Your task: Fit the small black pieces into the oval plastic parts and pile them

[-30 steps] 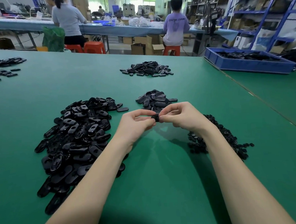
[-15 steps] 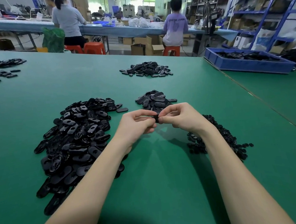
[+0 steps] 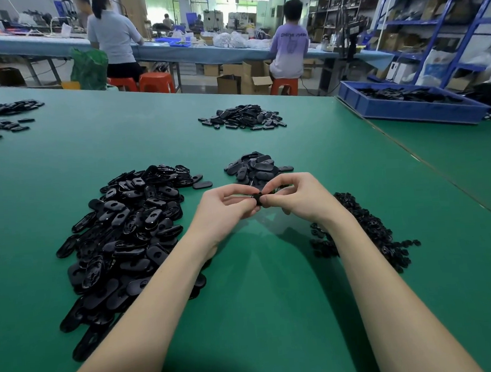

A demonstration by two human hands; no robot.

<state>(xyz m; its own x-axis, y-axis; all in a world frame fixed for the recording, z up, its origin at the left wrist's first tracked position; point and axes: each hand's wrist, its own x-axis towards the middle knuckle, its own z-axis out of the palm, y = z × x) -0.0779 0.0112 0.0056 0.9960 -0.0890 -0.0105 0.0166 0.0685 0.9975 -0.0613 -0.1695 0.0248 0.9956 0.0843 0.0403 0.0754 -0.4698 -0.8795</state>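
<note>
1. The step in hand looks like the fitting itself: both hands meet over the green table point(image 3: 260, 314) and work one dark part point(image 3: 258, 199) between their fingertips, raised clear of the tabletop.

2. The left hand point(image 3: 225, 210) grips the part from the left, thumb and curled fingers closed on it. The right hand point(image 3: 293, 195) pinches it from the right, thumb below and forefinger arched over the top. Whether the right fingers hold a separate small piece or only the far end of the oval part cannot be told; the black shapes merge between the fingertips.

3. The held part sits just in front of the small heap of ovals point(image 3: 256, 168), which is probably the pile of finished ones, since it lies directly beyond the hands.

4. The big heap of oval parts point(image 3: 126, 236) lies left of the left forearm, with its near edge touching or passing under the arm. These seem to be the unfitted stock.

5. The heap of small pieces point(image 3: 367, 230) lies to the right, partly hidden behind the right wrist and forearm.

6. The next move, as I judge it, calls for pressing the small piece fully home, then laying the finished oval on the small heap ahead, a short reach forward.

7. After that, each hand would need to fetch fresh stock from the heap on its own side.

8. Farther off, another scatter of ovals point(image 3: 243, 118) and a blue tray point(image 3: 406, 110) lie well apart from the hands.
</note>
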